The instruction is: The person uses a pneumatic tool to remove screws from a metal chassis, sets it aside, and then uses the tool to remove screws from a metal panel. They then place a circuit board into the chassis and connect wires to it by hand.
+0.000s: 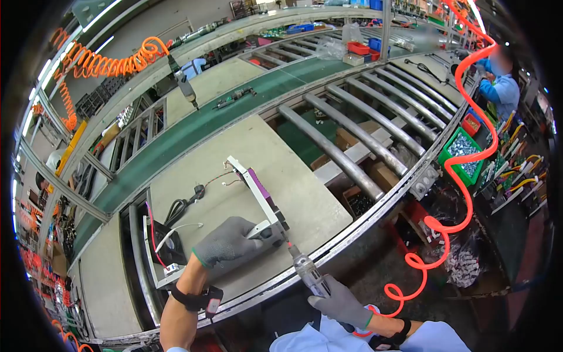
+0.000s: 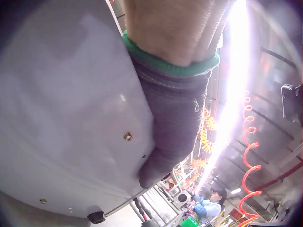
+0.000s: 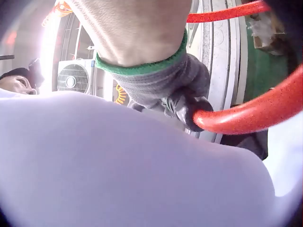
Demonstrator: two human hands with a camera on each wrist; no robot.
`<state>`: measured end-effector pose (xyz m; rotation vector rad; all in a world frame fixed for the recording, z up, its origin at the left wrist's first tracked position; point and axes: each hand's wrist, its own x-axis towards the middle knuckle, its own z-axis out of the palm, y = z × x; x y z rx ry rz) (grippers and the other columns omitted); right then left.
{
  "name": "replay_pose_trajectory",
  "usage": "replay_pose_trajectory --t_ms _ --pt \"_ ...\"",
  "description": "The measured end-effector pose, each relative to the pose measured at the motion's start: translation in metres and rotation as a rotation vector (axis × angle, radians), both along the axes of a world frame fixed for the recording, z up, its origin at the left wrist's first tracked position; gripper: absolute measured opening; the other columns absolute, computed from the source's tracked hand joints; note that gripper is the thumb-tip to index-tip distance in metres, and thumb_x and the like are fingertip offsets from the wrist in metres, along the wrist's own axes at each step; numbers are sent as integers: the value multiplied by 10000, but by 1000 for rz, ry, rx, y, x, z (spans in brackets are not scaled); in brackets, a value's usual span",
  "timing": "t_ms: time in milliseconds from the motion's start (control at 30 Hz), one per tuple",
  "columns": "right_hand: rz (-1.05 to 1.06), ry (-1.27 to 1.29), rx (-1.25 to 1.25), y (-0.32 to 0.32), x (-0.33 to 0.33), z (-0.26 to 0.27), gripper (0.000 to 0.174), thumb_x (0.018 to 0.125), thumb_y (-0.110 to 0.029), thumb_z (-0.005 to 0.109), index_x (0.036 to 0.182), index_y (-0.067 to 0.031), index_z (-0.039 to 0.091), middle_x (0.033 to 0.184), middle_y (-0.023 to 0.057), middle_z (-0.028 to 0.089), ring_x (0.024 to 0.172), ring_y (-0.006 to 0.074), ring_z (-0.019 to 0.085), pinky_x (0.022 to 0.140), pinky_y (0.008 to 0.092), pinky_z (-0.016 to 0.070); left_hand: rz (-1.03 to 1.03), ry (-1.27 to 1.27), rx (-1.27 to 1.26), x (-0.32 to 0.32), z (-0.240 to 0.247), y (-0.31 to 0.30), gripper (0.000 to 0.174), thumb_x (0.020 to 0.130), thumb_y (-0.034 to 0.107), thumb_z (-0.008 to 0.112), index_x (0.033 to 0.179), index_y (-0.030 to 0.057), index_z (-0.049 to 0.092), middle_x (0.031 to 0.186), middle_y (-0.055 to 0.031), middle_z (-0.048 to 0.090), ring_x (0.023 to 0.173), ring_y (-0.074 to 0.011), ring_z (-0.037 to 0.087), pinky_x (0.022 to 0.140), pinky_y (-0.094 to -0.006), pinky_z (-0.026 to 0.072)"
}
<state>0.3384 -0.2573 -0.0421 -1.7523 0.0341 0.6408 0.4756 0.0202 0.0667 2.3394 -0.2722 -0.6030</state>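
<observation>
In the head view the gloved left hand (image 1: 231,242) grips the near end of a metal frame (image 1: 261,196) that carries a purple strip. The left wrist view has the same hand (image 2: 173,113) against a wide grey panel (image 2: 71,104) with small screws. A pneumatic screwdriver (image 1: 309,273) is held by the gloved right hand (image 1: 341,304), its tip at the frame's near corner; contact is too small to tell. In the right wrist view a red air hose (image 3: 246,113) runs from beside the right hand (image 3: 161,87).
A black cable (image 1: 177,210) and a fan (image 1: 171,247) lie left of the frame on the board (image 1: 299,188). Metal rollers (image 1: 346,146) stretch to the right. Another screwdriver (image 1: 185,88) hangs over the green belt (image 1: 205,126). A coiled red hose (image 1: 463,188) and a person (image 1: 501,88) are at right.
</observation>
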Motion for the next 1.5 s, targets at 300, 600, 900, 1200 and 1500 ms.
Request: replay_pose_trajectory --t_ms 300,600,900,1200,1500 --pt "-6 53 176 0 -4 -11 619 854 -322 759 1368 -57 537 924 81 653 592 140 608 542 323 529 -68 -141 54 0 -7 8 348 837 276 751 1009 -27 735 742 -41 669 718 -110 592 680 -316 498" --pt "-2 13 133 -44 -37 21 409 825 -265 740 1106 -25 563 779 56 614 595 151 586 537 334 491 655 -235 -1004 -21 -8 23 335 811 35 526 1114 -30 654 885 -70 634 708 -99 595 564 -220 460" --pt "-15 42 137 -59 -42 29 411 814 -281 743 1072 -12 568 770 76 621 587 170 597 528 348 490 555 161 -1067 -98 -77 -65 458 1026 236 596 1374 -58 541 1273 -181 642 995 -182 660 831 -228 548" --pt "41 -83 33 -58 -39 31 452 794 -280 748 1106 3 586 873 148 669 752 233 659 680 386 529 681 215 -1108 -80 -143 -62 217 1003 160 594 1135 -10 611 936 -68 619 716 -110 578 554 -186 458" --pt "97 -174 -73 -50 -38 9 485 787 -286 755 1146 -7 589 996 201 676 958 306 664 843 436 511 725 170 -1067 -81 -128 -72 322 977 284 704 986 -32 642 744 -71 627 531 -110 541 456 -228 411"
